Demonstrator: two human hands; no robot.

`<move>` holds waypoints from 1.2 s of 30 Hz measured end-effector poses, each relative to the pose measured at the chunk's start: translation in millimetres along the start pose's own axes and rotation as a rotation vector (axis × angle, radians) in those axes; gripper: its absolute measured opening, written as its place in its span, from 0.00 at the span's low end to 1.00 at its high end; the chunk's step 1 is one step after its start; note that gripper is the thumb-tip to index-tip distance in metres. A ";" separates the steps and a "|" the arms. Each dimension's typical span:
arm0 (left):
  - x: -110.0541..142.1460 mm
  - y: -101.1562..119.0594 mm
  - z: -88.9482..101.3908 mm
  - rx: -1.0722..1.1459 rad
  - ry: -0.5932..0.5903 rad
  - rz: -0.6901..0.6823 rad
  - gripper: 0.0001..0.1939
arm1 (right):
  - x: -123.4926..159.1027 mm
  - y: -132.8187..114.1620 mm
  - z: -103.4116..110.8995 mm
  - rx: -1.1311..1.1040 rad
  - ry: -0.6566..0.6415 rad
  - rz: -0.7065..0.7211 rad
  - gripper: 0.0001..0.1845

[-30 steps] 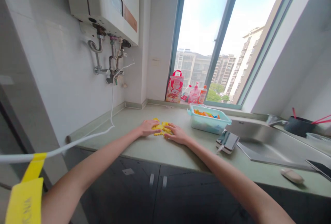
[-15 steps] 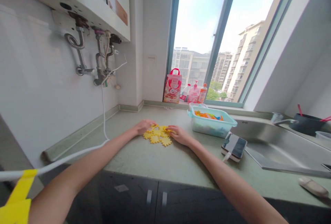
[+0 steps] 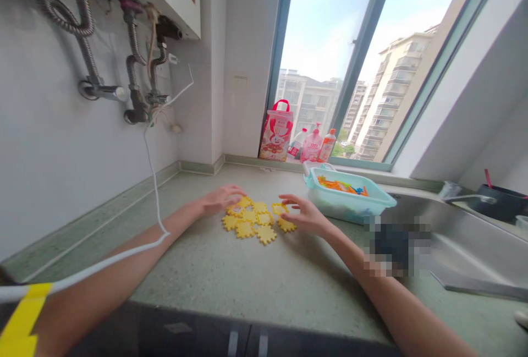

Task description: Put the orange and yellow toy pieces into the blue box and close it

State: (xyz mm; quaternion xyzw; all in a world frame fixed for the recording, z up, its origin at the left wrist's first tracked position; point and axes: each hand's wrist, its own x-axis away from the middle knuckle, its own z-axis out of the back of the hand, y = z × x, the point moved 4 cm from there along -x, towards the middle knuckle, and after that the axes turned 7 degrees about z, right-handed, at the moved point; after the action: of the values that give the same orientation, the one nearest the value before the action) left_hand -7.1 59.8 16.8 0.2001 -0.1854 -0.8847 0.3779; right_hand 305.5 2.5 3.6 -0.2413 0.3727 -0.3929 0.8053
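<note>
- Metal pipes point(image 3: 87, 60) on the wall, up and to the left of the left fingers
- White cord point(image 3: 155, 181) hanging left of the left fingers, crossing in front of that forearm
- Left hand point(image 3: 219, 200), its fingers point(image 3: 234, 190) stretched over the back-left edge of the yellow pieces; they are blurred, so I cannot tell whether they pinch or touch one
- Yellow pieces point(image 3: 245, 229) with toothed edges, lying flat in a cluster on the counter point(image 3: 231, 283), mostly between the two hands' fingers and a little nearer the viewer
- Pink bag point(image 3: 275, 138) with a red handle, standing well behind the gap between both sets of fingers
- Right hand point(image 3: 310, 216), fingers curved and thumb spread well apart from them, at the cluster's right edge; a frame-like yellow piece lies just beside the fingertips, contact unclear
- Bottles point(image 3: 312, 145) beyond the right fingers
- Pale blue tub point(image 3: 348, 204) of colourful bits, right of the right fingers
</note>
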 end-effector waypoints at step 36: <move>-4.0 -7.8 1.9 -0.158 -0.059 0.271 0.31 | 17.2 -70.8 -45.9 0.388 -0.259 0.181 0.22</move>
State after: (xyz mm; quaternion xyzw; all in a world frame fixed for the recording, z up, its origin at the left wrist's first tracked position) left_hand -10.1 68.1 15.5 0.1170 -0.1516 -0.8429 0.5029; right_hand 244.3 -56.6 16.9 -0.0964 0.2040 -0.3491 0.9095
